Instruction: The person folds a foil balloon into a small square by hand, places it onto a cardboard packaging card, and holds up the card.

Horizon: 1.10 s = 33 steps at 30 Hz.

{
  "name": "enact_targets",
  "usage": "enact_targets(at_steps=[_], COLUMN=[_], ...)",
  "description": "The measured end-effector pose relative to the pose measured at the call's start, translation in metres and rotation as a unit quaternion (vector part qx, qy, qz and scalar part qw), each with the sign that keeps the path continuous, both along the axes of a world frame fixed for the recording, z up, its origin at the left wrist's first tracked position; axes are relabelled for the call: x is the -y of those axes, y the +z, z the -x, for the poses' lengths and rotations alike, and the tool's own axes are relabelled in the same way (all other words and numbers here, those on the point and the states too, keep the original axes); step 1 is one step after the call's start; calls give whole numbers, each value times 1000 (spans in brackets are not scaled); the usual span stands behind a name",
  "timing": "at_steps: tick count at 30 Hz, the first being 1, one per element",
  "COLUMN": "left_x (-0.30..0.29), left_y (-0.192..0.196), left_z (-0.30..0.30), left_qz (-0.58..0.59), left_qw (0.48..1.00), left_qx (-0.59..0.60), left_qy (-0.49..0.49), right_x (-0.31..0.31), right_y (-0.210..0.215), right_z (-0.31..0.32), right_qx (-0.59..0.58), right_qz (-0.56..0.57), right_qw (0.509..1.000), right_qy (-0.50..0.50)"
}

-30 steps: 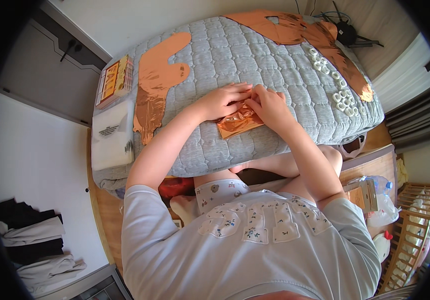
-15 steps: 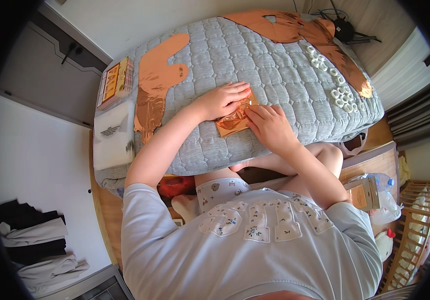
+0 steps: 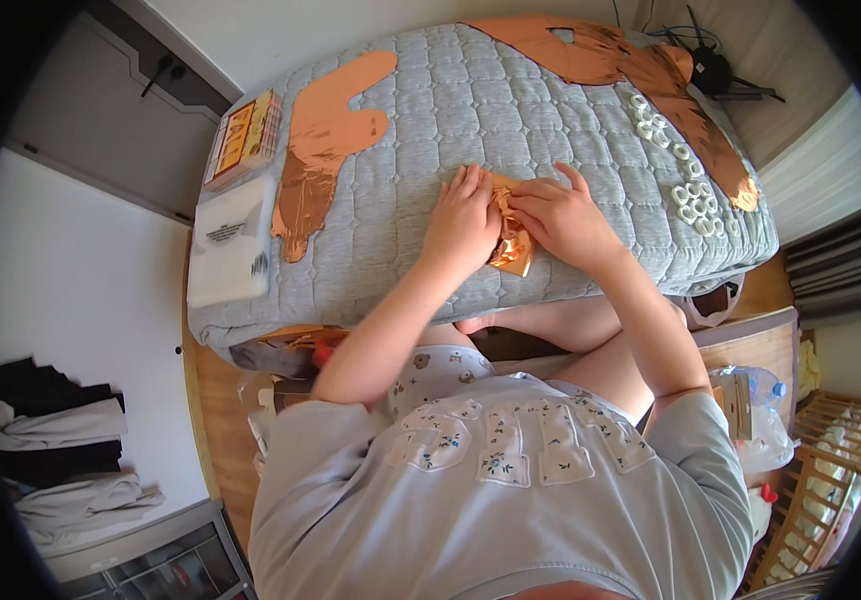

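On quilted mattress (image 3: 430, 110), crinkled copper foil (image 3: 517, 243), both hands (image 3: 463, 228) touching

Home bedroom: quilted mattress (image 3: 445, 110), garments (image 3: 65, 425), pleated dark curtain (image 3: 843, 268); slatted wooden frame (image 3: 818, 478) near rim, perhaps crib.

a grey door (image 3: 100, 130) adjoins a white wall (image 3: 280, 30), a dark curtain (image 3: 835, 245) hanging opposite.

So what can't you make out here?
All in the head view:
Shiny copper foil: partly hidden under bare left hand.
Bare right hand: pinch or press unclear; fingers hide the contact.
Small white rings: too small to identify.
Slatted wooden crib: cut off by dark rim.
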<state>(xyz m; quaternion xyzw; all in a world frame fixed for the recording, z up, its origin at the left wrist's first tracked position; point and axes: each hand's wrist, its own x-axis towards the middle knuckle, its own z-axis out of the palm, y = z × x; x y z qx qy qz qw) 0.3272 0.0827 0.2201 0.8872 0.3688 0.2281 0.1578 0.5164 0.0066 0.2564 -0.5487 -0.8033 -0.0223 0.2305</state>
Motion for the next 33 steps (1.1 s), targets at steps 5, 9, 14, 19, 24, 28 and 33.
enact_targets(at_steps=[5, 9, 14, 19, 24, 28, 33], left_x=[17, 10, -10, -49, -57, -62, -61], left_y=[-3, 0, 53, 63, 36, 18, 13], left_z=[-11, -5, 4, 6, 13, 17, 16], left_qz=[-24, 26, 92, -90, -56, -123, -131], left_qw=[996, 997, 987, 960, 936, 936, 937], left_qx=[-12, -29, -129, -131, -183, -126, -112], left_qy=[90, 71, 5, -229, -294, -305, -305], right_x=[-10, -11, -13, -15, -11, -14, 1], right_y=[-8, -4, -8, -3, 6, 18, 7], right_z=[-10, -8, -14, -13, -17, -24, -28], right_qx=[-60, -78, -51, -35, -45, -112, -246], right_qz=[-10, 39, 38, 39, 98, 178, 82], right_qw=[998, 996, 998, 998, 993, 977, 966], right_qy=[30, 32, 32, 38, 46, 38, 22])
